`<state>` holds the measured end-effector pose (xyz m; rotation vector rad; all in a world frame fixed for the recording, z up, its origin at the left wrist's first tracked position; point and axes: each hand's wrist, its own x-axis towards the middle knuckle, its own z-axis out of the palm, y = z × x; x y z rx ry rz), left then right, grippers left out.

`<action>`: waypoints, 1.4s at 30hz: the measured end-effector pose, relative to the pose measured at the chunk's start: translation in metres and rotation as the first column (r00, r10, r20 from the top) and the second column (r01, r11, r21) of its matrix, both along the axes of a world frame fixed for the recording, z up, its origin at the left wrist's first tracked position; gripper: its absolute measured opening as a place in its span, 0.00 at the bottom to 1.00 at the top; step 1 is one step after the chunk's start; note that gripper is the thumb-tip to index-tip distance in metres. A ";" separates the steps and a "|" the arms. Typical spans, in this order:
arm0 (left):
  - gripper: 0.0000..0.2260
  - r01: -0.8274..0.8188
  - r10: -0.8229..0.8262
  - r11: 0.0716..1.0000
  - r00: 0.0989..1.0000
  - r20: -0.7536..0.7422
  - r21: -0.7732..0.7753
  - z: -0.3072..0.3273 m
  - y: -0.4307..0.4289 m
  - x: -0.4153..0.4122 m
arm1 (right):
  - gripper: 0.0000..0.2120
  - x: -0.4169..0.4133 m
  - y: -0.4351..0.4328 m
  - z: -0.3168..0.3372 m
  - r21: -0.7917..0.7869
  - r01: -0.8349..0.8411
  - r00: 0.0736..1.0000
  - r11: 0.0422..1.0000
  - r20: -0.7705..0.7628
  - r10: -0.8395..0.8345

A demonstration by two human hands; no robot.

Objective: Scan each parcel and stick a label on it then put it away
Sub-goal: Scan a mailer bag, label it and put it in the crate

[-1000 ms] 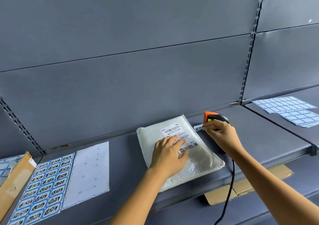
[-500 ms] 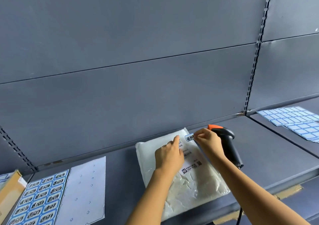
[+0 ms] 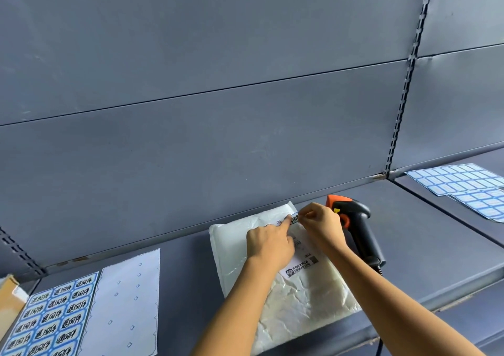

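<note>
1. Now a white parcel (image 3: 300, 301) is lying flat on the grey shelf (image 3: 436, 246), its near edge reaching the shelf's front lip.
2. At the parcel's far right corner, a small label (image 3: 294, 216) with a blue border is sitting on the wrapping.
3. The left hand (image 3: 270, 243) is resting on the parcel, its index finger stretched out and pressing the label's left end, with nothing gripped.
4. The right hand (image 3: 321, 224) is pinching the label's right end between thumb and fingertips.
5. Nearer than the hands, a white shipping label (image 3: 300, 265) is showing on the parcel's top face.
6. Just right of the parcel, a black and orange scanner (image 3: 360, 224) is lying on the shelf, partly behind the right hand.
7. Left of the parcel, 1 peeled backing sheet (image 3: 125, 309) and 1 printed sticker sheet (image 3: 51, 320) are lying side by side.
8. Far right of the parcel, blank blue label sheets (image 3: 463, 183) are lying on the neighbouring shelf.
</note>
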<state>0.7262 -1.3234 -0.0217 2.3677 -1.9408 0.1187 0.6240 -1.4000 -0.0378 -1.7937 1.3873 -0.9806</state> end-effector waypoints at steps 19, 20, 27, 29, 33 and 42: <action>0.23 0.033 -0.034 0.999 0.993 0.112 0.009 -0.004 0.002 -0.004 | 0.08 -0.021 0.022 -0.007 0.303 -0.098 0.995 0.948 0.048 0.088; 0.23 0.030 -0.031 0.999 0.993 0.118 0.011 -0.004 0.002 -0.004 | 0.09 -0.022 0.022 -0.007 0.322 -0.123 0.992 0.939 0.039 0.117; 0.26 -0.001 0.000 1.000 0.996 0.087 0.010 -0.004 0.005 -0.008 | 0.12 -0.032 0.033 0.002 0.438 -0.156 0.987 0.885 0.107 0.121; 0.25 -0.012 0.012 1.000 0.998 0.061 -0.001 -0.005 0.007 -0.008 | 0.13 -0.037 0.038 0.006 0.464 -0.165 0.986 0.870 0.094 0.137; 0.23 -0.004 0.004 1.000 1.000 0.031 0.009 -0.003 0.007 -0.007 | 0.10 -0.042 0.052 0.014 0.490 -0.213 0.977 0.846 0.114 0.180; 0.14 -0.110 0.031 0.949 0.965 -0.259 -0.295 0.012 0.038 0.011 | 0.14 -0.047 0.074 0.023 0.479 -0.236 0.948 0.845 0.305 0.092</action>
